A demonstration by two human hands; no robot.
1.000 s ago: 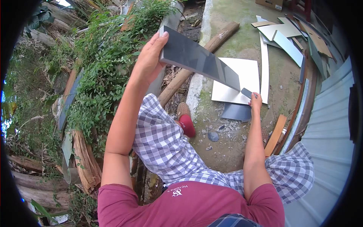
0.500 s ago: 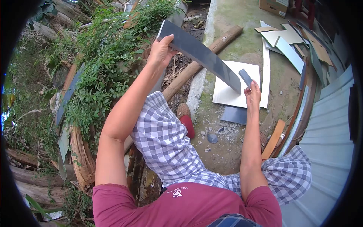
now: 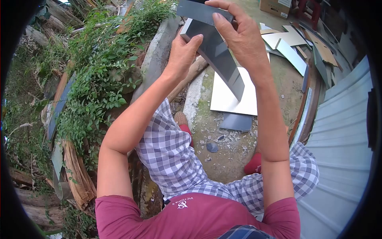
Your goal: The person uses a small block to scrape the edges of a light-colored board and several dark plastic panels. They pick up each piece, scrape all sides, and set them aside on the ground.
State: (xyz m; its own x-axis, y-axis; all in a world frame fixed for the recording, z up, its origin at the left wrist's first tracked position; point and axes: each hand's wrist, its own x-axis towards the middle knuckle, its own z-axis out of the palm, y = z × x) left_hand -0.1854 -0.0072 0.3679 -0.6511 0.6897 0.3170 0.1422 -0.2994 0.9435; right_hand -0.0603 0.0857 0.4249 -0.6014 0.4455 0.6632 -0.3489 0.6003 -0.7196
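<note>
My left hand (image 3: pixel 184 53) is closed on the upper end of a long dark grey board (image 3: pixel 223 59), with the thumb over its edge. The board slants down away from me, and its lower end meets a square white board (image 3: pixel 221 95) on the ground. A small flat dark grey rectangular piece (image 3: pixel 195 12) is pinched in my right hand (image 3: pixel 242 36), thumb on the near face and fingers over the top edge. It lies crosswise over the long board's top end in this view, just above my left hand.
Under the white board's near edge lies a dark grey panel (image 3: pixel 235 122), with broken chips around it. Offcut boards (image 3: pixel 290 44) are piled at the back right near a cardboard box (image 3: pixel 274 8). Corrugated metal sheeting (image 3: pixel 338 131) runs along the right, leafy plants (image 3: pixel 95 75) along the left.
My right hand has lifted the small grey piece from beside the long board's lower end up to its top end. My left hand still grips the board. The view has shifted slightly.
</note>
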